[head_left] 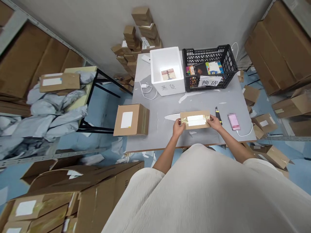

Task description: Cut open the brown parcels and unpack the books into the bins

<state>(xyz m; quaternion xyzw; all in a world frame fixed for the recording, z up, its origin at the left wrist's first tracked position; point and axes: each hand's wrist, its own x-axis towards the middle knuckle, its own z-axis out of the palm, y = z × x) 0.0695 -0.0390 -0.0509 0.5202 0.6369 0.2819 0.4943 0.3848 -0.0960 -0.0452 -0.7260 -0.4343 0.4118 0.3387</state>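
Though apart, hands (178,128) at package (195,120) ends.

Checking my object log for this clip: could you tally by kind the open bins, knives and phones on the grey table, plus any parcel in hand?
Open bins: 2 (white bin, black crate)
Utility knife: 1
Phone: 1, blurred
Parcel: 1, held between left hand and right hand
Total: 5
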